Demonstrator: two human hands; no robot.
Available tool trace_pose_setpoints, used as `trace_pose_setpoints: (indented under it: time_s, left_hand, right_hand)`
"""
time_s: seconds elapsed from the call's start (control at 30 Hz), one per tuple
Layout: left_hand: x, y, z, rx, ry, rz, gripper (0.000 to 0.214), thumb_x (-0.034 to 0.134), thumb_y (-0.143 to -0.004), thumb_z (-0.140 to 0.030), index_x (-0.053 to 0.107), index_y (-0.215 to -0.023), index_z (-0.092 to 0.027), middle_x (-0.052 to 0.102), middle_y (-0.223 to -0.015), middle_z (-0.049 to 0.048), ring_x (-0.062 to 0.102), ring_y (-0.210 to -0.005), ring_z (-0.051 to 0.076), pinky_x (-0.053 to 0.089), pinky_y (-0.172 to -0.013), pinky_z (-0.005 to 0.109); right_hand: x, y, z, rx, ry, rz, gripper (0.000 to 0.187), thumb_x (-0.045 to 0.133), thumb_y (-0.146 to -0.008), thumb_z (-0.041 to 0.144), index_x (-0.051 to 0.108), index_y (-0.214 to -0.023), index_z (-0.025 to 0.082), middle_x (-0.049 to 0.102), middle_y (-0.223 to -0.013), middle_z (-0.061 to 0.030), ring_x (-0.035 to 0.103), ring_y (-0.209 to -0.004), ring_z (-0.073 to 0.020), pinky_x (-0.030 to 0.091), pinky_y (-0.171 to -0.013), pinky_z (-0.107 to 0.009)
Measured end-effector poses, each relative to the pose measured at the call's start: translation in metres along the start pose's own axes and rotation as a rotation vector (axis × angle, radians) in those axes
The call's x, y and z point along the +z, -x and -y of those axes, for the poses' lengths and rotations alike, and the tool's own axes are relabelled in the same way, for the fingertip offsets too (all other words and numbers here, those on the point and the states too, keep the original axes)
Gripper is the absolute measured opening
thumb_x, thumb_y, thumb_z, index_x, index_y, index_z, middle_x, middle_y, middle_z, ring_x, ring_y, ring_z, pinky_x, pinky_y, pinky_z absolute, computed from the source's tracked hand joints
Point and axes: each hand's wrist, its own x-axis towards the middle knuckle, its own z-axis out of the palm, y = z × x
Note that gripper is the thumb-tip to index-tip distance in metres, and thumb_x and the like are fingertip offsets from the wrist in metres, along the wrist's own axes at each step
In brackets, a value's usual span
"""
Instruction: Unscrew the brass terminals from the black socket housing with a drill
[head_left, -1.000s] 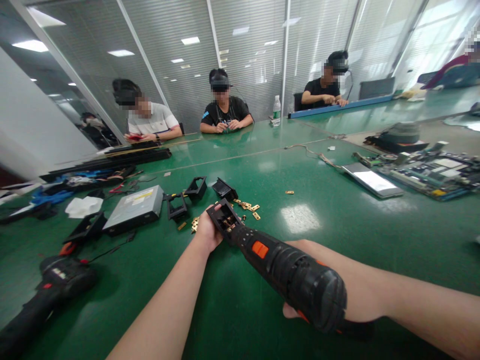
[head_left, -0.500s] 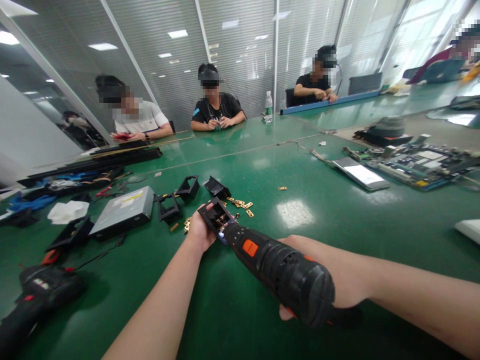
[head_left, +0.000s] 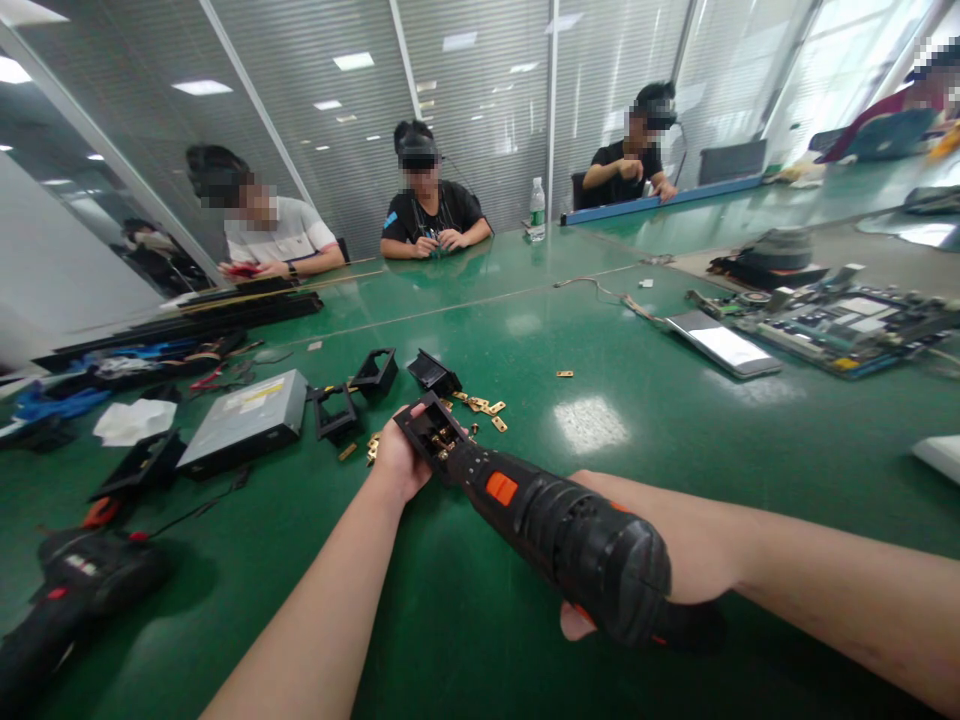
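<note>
My left hand point(head_left: 400, 460) grips a small black plastic housing point(head_left: 427, 430) with brass contacts inside, holding it tilted just above the green table point(head_left: 675, 440). My right hand point(head_left: 675, 560) is wrapped round the handle of a black electric screwdriver point(head_left: 562, 530) with an orange switch. The driver's tip points into the open housing. Loose brass plates point(head_left: 487, 410) lie on the table just beyond the housing.
Black plastic frames point(head_left: 352, 395) and a grey optical drive point(head_left: 244, 422) lie to the left, with a second driver point(head_left: 75, 590) at the near left. A circuit board point(head_left: 847, 330) and a phone point(head_left: 720, 345) sit at the right. Several people sit along the far side.
The view has shifted slightly right and down. Both hands, the housing and the screwdriver keep almost the same pose, with the tip still in the housing.
</note>
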Motion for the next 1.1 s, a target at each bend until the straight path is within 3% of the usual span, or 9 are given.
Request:
trace_pose_setpoints:
  time_s: [0.4,0.63,0.83,1.1]
  left_hand:
    - [0.0027,0.0019,-0.0003,0.019,-0.017,0.006,0.027,0.046,-0.081,-0.032,0.065,-0.083,-0.012,0.067,-0.070,0.0117,0.069,-0.073,0.031,0.056,-0.061,0.044]
    - [0.0044,0.0037,-0.0008,0.027,-0.039,-0.011,0.026,0.047,-0.080,-0.033,0.064,-0.079,-0.014,0.067,-0.069,0.0114,0.069,-0.072,0.032,0.055,-0.059,0.044]
    - [0.0026,0.0024,-0.0006,0.000,-0.028,-0.010,0.026,0.046,-0.080,-0.031,0.065,-0.081,-0.014,0.068,-0.070,0.0112,0.069,-0.073,0.031,0.056,-0.060,0.043]
    - [0.0019,0.0012,-0.0003,0.014,-0.032,0.019,0.028,0.046,-0.081,-0.034,0.064,-0.078,-0.012,0.067,-0.070,0.0125,0.069,-0.072,0.031,0.056,-0.060,0.043]
  right_hand:
    - [0.0024,-0.0005,0.0025,0.062,-0.068,-0.040,0.032,0.081,-0.063,0.020,0.056,-0.084,0.015,0.056,-0.078,0.0034,0.052,-0.074,-0.0136,0.046,-0.069,-0.025]
    - [0.0024,-0.0006,-0.0052,0.078,-0.045,-0.024,0.023,0.079,-0.063,0.021,0.058,-0.065,0.014,0.051,-0.062,0.0053,0.049,-0.062,-0.0115,0.043,-0.058,-0.023]
    - [0.0022,0.0005,-0.0060,0.055,-0.067,-0.002,0.017,0.078,-0.065,0.018,0.061,-0.065,0.014,0.058,-0.066,0.0034,0.054,-0.064,-0.0126,0.044,-0.059,-0.024]
    - [0.0041,-0.0015,-0.0024,0.087,-0.025,-0.024,0.025,0.080,-0.061,0.021,0.056,-0.065,0.014,0.054,-0.065,0.0039,0.051,-0.063,-0.0126,0.044,-0.059,-0.024]
